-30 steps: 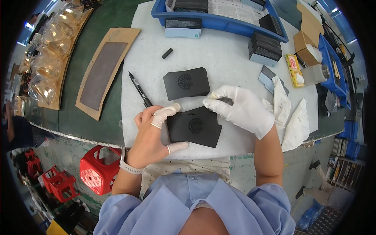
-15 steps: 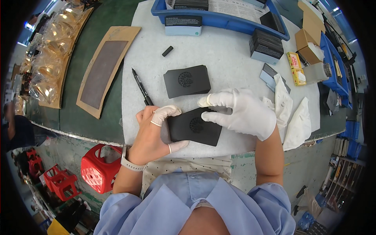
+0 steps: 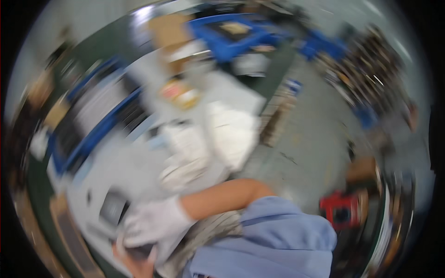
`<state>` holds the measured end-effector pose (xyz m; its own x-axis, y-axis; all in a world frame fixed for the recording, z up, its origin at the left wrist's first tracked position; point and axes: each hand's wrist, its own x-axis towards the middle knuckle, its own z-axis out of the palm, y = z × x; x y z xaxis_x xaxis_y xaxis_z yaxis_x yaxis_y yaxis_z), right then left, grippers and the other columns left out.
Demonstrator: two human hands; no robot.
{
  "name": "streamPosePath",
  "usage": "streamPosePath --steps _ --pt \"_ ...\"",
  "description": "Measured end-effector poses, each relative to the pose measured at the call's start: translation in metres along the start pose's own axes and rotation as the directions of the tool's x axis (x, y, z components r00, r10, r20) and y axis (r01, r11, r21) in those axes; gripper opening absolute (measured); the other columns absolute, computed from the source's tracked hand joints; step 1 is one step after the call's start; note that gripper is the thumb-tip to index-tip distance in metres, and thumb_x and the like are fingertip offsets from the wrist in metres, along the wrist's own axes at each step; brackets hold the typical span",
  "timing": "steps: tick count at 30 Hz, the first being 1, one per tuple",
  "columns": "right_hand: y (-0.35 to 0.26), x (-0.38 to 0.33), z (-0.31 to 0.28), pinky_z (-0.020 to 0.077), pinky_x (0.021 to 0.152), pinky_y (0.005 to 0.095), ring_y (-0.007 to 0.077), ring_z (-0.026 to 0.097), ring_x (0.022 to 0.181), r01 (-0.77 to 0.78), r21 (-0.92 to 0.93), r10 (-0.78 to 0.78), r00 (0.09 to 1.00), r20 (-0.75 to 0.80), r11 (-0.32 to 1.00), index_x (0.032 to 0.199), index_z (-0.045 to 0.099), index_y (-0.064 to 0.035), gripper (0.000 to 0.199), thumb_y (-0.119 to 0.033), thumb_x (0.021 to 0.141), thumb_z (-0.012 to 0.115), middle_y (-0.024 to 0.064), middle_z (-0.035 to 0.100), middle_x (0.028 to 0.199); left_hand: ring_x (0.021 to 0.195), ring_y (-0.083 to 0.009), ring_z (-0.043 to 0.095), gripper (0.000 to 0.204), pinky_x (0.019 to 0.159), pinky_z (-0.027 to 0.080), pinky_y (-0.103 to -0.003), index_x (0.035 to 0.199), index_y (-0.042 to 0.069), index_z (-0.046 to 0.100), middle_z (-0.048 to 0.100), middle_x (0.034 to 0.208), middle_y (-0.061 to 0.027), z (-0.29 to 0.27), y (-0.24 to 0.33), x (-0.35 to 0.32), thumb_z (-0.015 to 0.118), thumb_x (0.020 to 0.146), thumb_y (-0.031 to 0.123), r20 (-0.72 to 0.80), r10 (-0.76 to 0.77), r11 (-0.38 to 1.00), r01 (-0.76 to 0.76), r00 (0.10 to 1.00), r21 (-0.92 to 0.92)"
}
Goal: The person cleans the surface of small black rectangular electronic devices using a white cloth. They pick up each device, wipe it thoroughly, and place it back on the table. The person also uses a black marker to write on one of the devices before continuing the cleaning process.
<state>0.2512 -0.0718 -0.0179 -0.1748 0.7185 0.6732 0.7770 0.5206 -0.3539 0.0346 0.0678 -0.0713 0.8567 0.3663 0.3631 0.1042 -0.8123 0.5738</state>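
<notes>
The view is swung and smeared by motion. Low on the left, my left hand has its thumb and fingers on either side of a dark stack of black cards, gripping it. My right hand, in a white glove, lies over the far side of that stack; blur hides what its fingers do. Just beyond the hands, a second stack of black cards rests on the white table cover. A small black pen cap lies left of it.
Loose white gloves lie beyond my right arm. Past them are a yellow box, a cardboard box and a blue tray. Another blue tray stands at left. A red stool-like object is on the floor at right.
The view has swung to the right, so table and hands now appear lower left. My gloved right hand has come closer to my left hand, over the black cards.
</notes>
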Motion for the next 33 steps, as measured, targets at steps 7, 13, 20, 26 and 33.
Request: streamPosePath --steps 7,13,20,26,33 --pt "-0.012 -0.011 -0.01 0.0503 0.085 0.0405 0.0302 0.062 0.103 -0.075 -0.031 0.079 0.983 0.168 0.997 0.129 0.051 -0.0129 0.076 -0.048 0.068 0.08 0.0112 0.067 0.109 0.1 -0.0335 0.061 0.082 0.09 0.05 -0.044 0.122 -0.006 0.05 0.06 0.107 -0.0224 -0.006 0.019 0.022 0.093 0.059 0.024 0.047 0.067 0.992 -0.061 0.997 -0.109" --pt "-0.004 -0.006 0.009 0.0509 0.078 0.0413 0.0308 0.064 0.09 -0.064 -0.247 0.108 0.979 0.171 0.967 0.127 0.054 -0.0161 0.078 -0.055 0.064 0.081 0.0075 0.068 0.1 0.1 -0.0362 0.062 0.08 0.089 0.051 -0.045 0.122 -0.007 0.051 0.061 0.109 -0.025 -0.019 0.033 0.034 0.092 0.061 0.023 0.159 0.046 0.997 -0.036 0.986 -0.061" --pt "0.033 -0.008 0.055 0.0504 0.067 0.0397 0.03 0.063 0.077 0.005 -0.412 0.052 0.991 0.127 0.911 0.105 0.055 -0.0107 0.039 -0.041 0.082 0.066 0.0082 0.064 0.083 0.103 -0.0387 0.061 0.076 0.09 0.05 -0.047 0.121 -0.008 0.053 0.063 0.108 -0.0268 -0.027 0.072 0.051 0.09 0.064 0.025 0.213 0.118 0.993 -0.116 0.97 -0.02" --pt "0.032 -0.002 0.064 0.0506 0.067 0.0394 0.0297 0.063 0.078 -0.026 -0.429 0.103 0.982 0.158 0.903 0.096 0.053 -0.0089 0.016 -0.023 0.095 0.045 0.0108 0.063 0.084 0.103 -0.0387 0.061 0.073 0.092 0.048 -0.047 0.119 -0.009 0.055 0.064 0.108 -0.0269 -0.024 0.061 0.045 0.09 0.064 0.026 0.18 0.141 0.985 -0.118 0.974 -0.129" --pt "0.006 0.008 0.043 0.0508 0.071 0.0404 0.0303 0.063 0.087 -0.148 -0.387 0.248 0.943 0.223 0.91 0.107 0.054 -0.0089 0.021 -0.024 0.095 0.045 0.0109 0.062 0.092 0.111 -0.0386 0.056 0.08 0.097 0.044 -0.047 0.123 -0.009 0.051 0.058 0.118 -0.0277 -0.022 0.038 0.033 0.091 0.064 0.028 0.172 0.034 0.996 -0.019 0.984 -0.086"
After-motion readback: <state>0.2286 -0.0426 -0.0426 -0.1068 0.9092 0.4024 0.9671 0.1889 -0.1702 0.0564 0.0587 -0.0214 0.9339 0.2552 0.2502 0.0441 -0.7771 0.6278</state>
